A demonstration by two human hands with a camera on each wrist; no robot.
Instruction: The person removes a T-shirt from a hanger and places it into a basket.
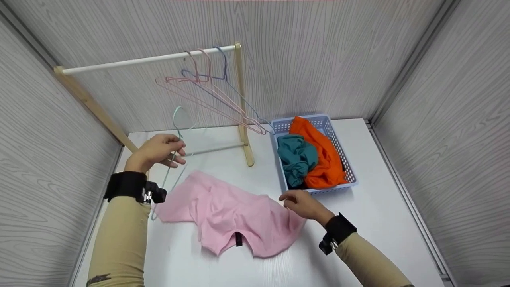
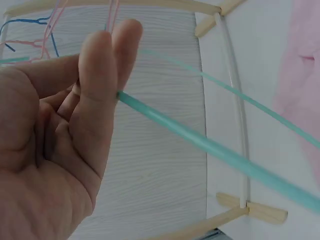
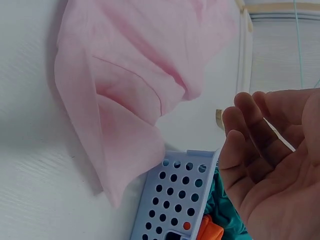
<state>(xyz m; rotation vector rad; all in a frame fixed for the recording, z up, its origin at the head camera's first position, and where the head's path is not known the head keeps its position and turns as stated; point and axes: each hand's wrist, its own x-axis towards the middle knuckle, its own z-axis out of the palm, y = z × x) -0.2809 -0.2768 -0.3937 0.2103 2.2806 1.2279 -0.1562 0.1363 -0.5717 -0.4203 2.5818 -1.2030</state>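
Note:
A mint-green hanger (image 2: 200,139) is pinched in my left hand (image 1: 156,149), its hook pointing up past the fingers. Its lower end hangs over the sleeve side of a pink T-shirt (image 1: 239,207), which lies spread on the white table, collar toward me with a black tag (image 1: 238,239) at the neck. My right hand (image 1: 305,204) hovers over the shirt's right part, close to the basket's front edge. Its fingers are loosely bent with nothing between them, as the right wrist view shows.
A rack with a white rod (image 1: 151,59) and wooden posts (image 1: 240,91) stands at the back left. Pink hangers (image 1: 209,65) and a blue hanger (image 1: 225,65) hang on it. A light-blue basket (image 1: 336,139) at the right holds teal cloth (image 1: 297,157) and orange cloth (image 1: 324,153).

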